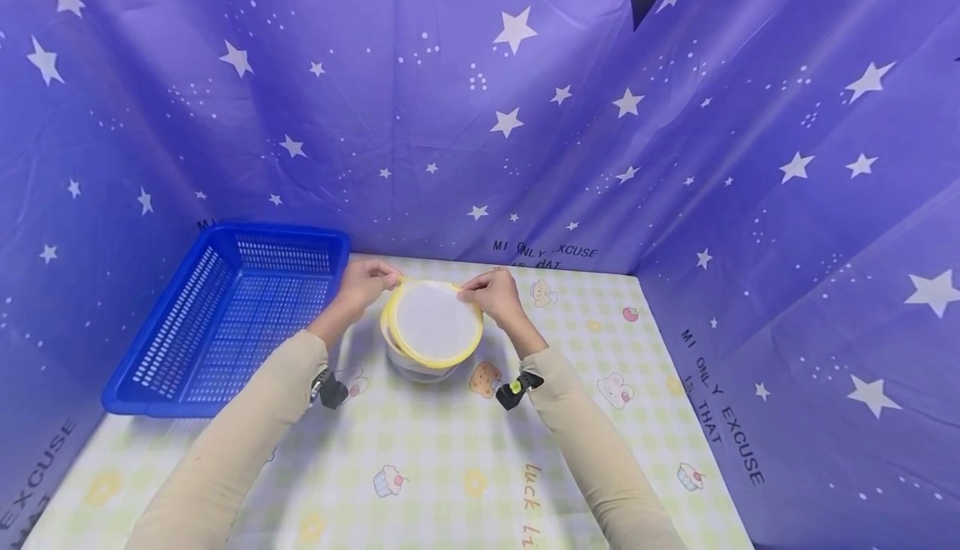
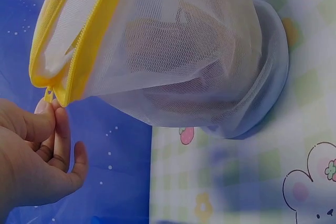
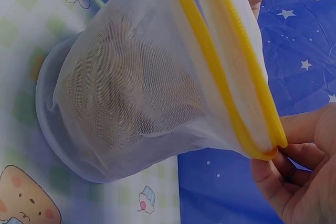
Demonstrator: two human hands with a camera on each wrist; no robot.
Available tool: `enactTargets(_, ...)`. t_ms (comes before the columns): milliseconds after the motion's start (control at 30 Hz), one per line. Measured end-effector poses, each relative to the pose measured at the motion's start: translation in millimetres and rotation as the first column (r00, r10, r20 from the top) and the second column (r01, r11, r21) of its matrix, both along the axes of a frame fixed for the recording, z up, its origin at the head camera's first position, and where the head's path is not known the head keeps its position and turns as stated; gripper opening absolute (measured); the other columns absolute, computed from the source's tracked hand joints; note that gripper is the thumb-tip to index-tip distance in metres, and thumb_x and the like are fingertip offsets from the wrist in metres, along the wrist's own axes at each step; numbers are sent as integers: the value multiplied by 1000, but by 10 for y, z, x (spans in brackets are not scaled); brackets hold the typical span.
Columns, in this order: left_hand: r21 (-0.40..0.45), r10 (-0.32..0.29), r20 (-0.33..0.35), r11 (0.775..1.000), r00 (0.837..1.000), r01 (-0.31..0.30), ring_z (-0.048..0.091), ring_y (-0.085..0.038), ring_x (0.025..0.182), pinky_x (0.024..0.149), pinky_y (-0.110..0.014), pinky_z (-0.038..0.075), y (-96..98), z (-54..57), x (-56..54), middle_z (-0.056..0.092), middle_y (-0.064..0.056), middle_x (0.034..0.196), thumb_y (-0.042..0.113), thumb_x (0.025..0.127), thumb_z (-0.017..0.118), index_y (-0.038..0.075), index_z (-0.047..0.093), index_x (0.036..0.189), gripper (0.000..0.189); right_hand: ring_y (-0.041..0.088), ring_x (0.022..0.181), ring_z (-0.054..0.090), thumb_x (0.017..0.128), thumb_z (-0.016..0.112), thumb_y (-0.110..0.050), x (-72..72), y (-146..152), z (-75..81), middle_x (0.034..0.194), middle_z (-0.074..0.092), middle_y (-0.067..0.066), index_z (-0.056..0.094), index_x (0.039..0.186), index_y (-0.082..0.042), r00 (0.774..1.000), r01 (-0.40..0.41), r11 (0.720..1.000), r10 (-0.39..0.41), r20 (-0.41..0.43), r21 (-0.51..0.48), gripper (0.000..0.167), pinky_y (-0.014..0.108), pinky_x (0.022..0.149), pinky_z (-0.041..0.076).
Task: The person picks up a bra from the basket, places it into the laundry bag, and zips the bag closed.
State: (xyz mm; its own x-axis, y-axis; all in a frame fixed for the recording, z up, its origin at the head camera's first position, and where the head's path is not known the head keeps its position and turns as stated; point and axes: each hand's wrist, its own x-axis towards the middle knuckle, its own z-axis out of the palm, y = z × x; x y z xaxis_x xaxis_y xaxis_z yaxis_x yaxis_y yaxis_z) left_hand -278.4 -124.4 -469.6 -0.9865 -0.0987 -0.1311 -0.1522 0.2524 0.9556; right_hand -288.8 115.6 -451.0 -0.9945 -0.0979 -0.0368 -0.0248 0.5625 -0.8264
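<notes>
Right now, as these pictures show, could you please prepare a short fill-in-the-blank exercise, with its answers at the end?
1. The left hand pinches the pull of the ____ on the mesh bag.
2. The right hand pinches the bag's trim, whose colour is ____.
3. The basket stands on the person's ____ side.
4. The backdrop bears printed letters, dots and ____.

Missing words: zipper; yellow; left; stars.

- Leftward passage is blocked by the blue basket [image 1: 153, 407].
- The far side is closed by the curtain [image 1: 442, 117].
- Room is left on the bench [image 1: 435, 442] before the mesh bag [image 1: 435, 325].
</notes>
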Motion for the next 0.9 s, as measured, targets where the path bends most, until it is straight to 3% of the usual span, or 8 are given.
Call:
enactTargets(133, -9, 6, -16, 1000, 1000, -6, 58, -5, 73, 95, -42, 56, -18, 14, 10, 70, 0, 80, 3, 97, 65, -6, 70, 103, 13, 12, 66, 63, 81, 83, -5, 7, 6, 6, 87, 78, 16, 80, 86, 1, 999, 14, 1000, -14, -30, 25, 8, 18, 58, 49)
enactTargets(267, -36, 9, -23, 999, 1000, -10, 59, -6, 73, 91, -39, 57, -51, 19, 39, 74, -10, 87, 2, 96, 65, -8, 71, 104, 14, 14, 68, 63, 80, 83, -5, 21, 29, 13, 91, 77, 17, 80, 85, 1, 997, 64, 997, -63, -33, 46, 9, 18, 58, 51)
enactTargets(467, -49, -12, -4, 999, 1000, 12, 63, -13, 79, 100, -49, 55, -92, 35, 85, 74, -21, 100, 2, 96, 65, -9, 69, 108, 17, 14, 66, 63, 81, 83, -6, 19, 42, -19, 89, 78, 17, 80, 86, 1, 995, 101, 994, -101, -8, 48, 8, 19, 57, 52)
enactTargets(567, -48, -10, 4, 999, 1000, 10, 66, -17, 84, 101, -47, 55, -99, 45, 94, 74, -24, 105, 2, 96, 65, -9, 69, 109, 17, 15, 67, 64, 81, 82, -6, 16, 38, -42, 88, 78, 16, 80, 85, 0, 993, 116, 992, -116, -5, 49, 8, 19, 58, 52)
enactTargets(900, -24, -3, 1, 1000, 1000, 3, 64, -13, 81, 103, -49, 54, -92, 72, 99, 75, -17, 96, 1, 97, 64, -9, 69, 107, 15, 11, 59, 58, 82, 81, -6, 37, 43, -53, 89, 77, 18, 79, 86, 1, 997, 82, 997, -82, -3, 2, 8, 19, 52, 50)
